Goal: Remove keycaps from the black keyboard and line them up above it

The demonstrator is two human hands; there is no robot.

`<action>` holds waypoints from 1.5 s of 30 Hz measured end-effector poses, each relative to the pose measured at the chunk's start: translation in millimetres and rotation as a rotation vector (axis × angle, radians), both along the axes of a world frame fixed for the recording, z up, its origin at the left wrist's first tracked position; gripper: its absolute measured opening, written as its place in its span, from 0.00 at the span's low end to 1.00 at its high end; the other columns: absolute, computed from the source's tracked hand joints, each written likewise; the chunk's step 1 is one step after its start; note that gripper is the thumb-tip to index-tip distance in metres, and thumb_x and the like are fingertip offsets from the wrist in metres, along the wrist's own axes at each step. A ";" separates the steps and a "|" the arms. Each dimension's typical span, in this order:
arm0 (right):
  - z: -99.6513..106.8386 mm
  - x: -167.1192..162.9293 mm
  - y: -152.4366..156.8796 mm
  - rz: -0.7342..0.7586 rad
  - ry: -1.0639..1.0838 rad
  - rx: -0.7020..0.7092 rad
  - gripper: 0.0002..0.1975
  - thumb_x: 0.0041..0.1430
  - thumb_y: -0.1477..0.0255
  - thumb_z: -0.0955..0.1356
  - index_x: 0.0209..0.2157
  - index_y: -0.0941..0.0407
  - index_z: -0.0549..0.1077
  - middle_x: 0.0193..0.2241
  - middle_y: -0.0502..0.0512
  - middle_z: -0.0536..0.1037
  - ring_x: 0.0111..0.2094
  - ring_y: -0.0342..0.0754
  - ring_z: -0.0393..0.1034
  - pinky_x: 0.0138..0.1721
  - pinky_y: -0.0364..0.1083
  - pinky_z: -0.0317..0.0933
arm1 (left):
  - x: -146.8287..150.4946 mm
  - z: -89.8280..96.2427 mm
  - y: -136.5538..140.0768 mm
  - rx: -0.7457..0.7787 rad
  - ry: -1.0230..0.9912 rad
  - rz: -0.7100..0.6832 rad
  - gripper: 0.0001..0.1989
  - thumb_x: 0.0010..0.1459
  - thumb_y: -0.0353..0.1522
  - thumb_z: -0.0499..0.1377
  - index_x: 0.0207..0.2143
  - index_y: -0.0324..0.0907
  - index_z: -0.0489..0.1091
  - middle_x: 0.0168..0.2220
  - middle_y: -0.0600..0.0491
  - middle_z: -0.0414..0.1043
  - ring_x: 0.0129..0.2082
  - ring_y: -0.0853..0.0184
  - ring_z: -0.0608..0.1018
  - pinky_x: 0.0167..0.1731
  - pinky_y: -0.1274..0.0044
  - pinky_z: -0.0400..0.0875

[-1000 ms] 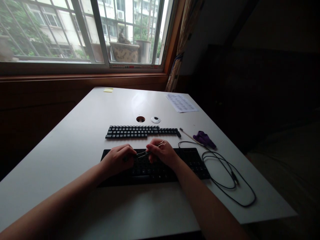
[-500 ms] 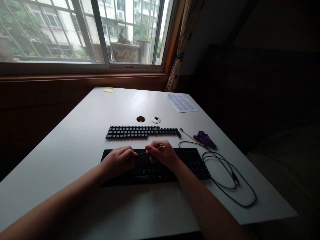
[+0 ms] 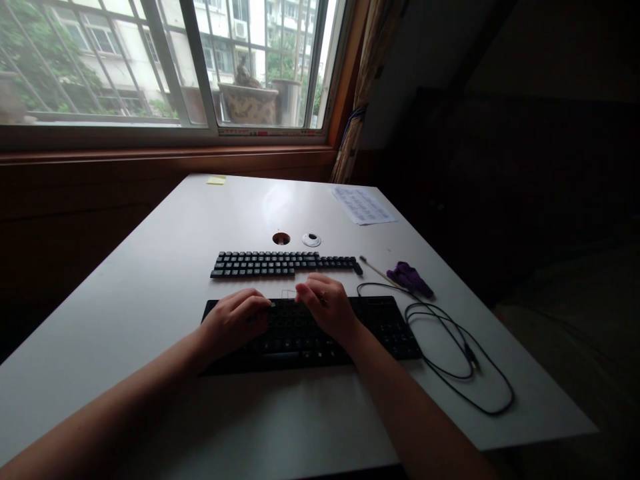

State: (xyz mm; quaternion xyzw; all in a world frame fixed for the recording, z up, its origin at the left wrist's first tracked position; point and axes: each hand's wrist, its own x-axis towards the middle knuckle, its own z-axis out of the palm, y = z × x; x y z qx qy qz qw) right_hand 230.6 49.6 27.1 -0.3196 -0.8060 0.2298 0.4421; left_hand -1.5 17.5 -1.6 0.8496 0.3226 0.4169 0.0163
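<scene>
A black keyboard (image 3: 310,343) lies across the near part of the white table, many of its upper keys off. Over its left half is my left hand (image 3: 235,320), its fingers curled and pinched together; whatever they hold is too small and dark to make out. My right hand (image 3: 327,305) is closed around a thin wire keycap puller (image 3: 289,293), whose wire loops point left beyond the keyboard's back edge. A gap separates the two hands. Behind the keyboard, removed black keycaps (image 3: 260,263) stand in neat rows.
A black cable (image 3: 480,407) lies coiled at the right, beside a purple cloth (image 3: 409,279) and a thin brush (image 3: 377,270). Farther back are a round hole (image 3: 281,239), a white ring cover (image 3: 312,240), printed papers (image 3: 364,205) and a yellow sticky note (image 3: 217,180).
My right hand has turned and lifted slightly away from my left fingers, swinging the puller's wire end up and beyond the keyboard. My left hand has barely moved.
</scene>
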 end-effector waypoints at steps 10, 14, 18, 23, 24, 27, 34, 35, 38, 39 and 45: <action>12.0 8.3 -5.4 0.054 -0.067 0.244 0.10 0.67 0.69 0.64 0.29 0.55 0.68 0.30 0.53 0.69 0.31 0.44 0.64 0.34 0.45 0.61 | -0.3 0.7 -1.0 0.054 0.007 -0.019 0.12 0.55 0.22 0.59 0.42 0.41 0.67 0.33 0.51 0.72 0.30 0.70 0.74 0.31 0.79 0.71; 4.7 0.1 -5.2 0.137 -0.250 0.187 0.12 0.65 0.62 0.66 0.41 0.56 0.74 0.31 0.53 0.74 0.32 0.44 0.68 0.35 0.44 0.62 | -0.6 -1.2 -1.4 0.069 0.031 -0.023 0.12 0.56 0.23 0.60 0.42 0.40 0.67 0.34 0.51 0.72 0.30 0.70 0.74 0.31 0.79 0.71; 0.7 -5.1 -6.2 0.137 -0.336 0.140 0.16 0.64 0.59 0.66 0.43 0.55 0.76 0.33 0.55 0.78 0.31 0.44 0.70 0.35 0.43 0.62 | -0.5 -2.3 -1.2 0.077 0.072 -0.020 0.10 0.58 0.25 0.59 0.42 0.41 0.67 0.34 0.51 0.73 0.30 0.70 0.74 0.31 0.79 0.71; 0.7 -4.4 -5.8 0.168 -0.331 0.067 0.15 0.64 0.60 0.66 0.43 0.55 0.78 0.34 0.55 0.79 0.32 0.45 0.71 0.35 0.43 0.62 | -1.2 -0.3 -2.3 0.082 0.126 -0.030 0.09 0.59 0.26 0.59 0.42 0.41 0.66 0.34 0.51 0.73 0.31 0.69 0.74 0.31 0.78 0.70; 0.4 -3.9 -5.3 0.177 -0.327 0.053 0.15 0.64 0.60 0.67 0.44 0.55 0.78 0.34 0.55 0.79 0.32 0.45 0.71 0.35 0.43 0.62 | -1.3 -0.3 -2.5 0.086 0.128 -0.027 0.08 0.59 0.26 0.59 0.42 0.41 0.66 0.35 0.51 0.73 0.32 0.68 0.74 0.31 0.78 0.70; -1.2 -2.9 -4.0 0.198 -0.325 0.028 0.15 0.63 0.60 0.68 0.45 0.55 0.77 0.35 0.55 0.79 0.33 0.45 0.72 0.35 0.43 0.63 | -1.2 -1.4 -2.2 0.080 0.127 -0.023 0.09 0.60 0.26 0.58 0.43 0.42 0.66 0.35 0.51 0.73 0.32 0.69 0.74 0.32 0.78 0.69; -4.4 -1.9 -2.1 0.149 -0.357 0.031 0.14 0.63 0.62 0.68 0.44 0.55 0.77 0.36 0.55 0.80 0.33 0.45 0.72 0.35 0.43 0.62 | 0.0 -2.7 0.9 0.019 0.102 -0.023 0.09 0.60 0.25 0.58 0.43 0.42 0.66 0.35 0.52 0.72 0.32 0.69 0.74 0.33 0.78 0.70; -5.0 -0.6 -0.6 0.110 -0.378 0.030 0.13 0.63 0.63 0.68 0.44 0.55 0.77 0.35 0.54 0.80 0.33 0.45 0.72 0.36 0.43 0.62 | 0.4 -2.2 1.3 0.012 0.095 -0.011 0.09 0.60 0.25 0.58 0.44 0.42 0.66 0.35 0.52 0.72 0.32 0.69 0.74 0.34 0.78 0.71; -7.9 6.1 6.9 -0.083 -0.475 0.009 0.12 0.62 0.63 0.68 0.44 0.53 0.77 0.36 0.53 0.80 0.33 0.45 0.73 0.37 0.44 0.61 | 1.6 -0.2 2.3 0.006 0.085 0.019 0.10 0.61 0.26 0.57 0.45 0.41 0.66 0.35 0.51 0.72 0.32 0.69 0.74 0.33 0.78 0.71; -9.2 8.9 10.1 -0.154 -0.514 -0.002 0.12 0.61 0.64 0.68 0.44 0.53 0.77 0.37 0.53 0.81 0.33 0.46 0.73 0.37 0.44 0.61 | 2.0 0.5 2.4 0.007 0.089 0.024 0.09 0.61 0.26 0.57 0.45 0.42 0.66 0.36 0.51 0.72 0.32 0.69 0.74 0.34 0.78 0.71; -16.3 19.0 25.6 -0.380 -0.737 -0.062 0.12 0.62 0.62 0.67 0.44 0.50 0.77 0.41 0.53 0.81 0.40 0.51 0.75 0.40 0.46 0.62 | 3.0 2.5 3.3 -0.011 0.110 0.029 0.09 0.61 0.25 0.55 0.44 0.42 0.67 0.36 0.51 0.73 0.33 0.68 0.75 0.34 0.78 0.71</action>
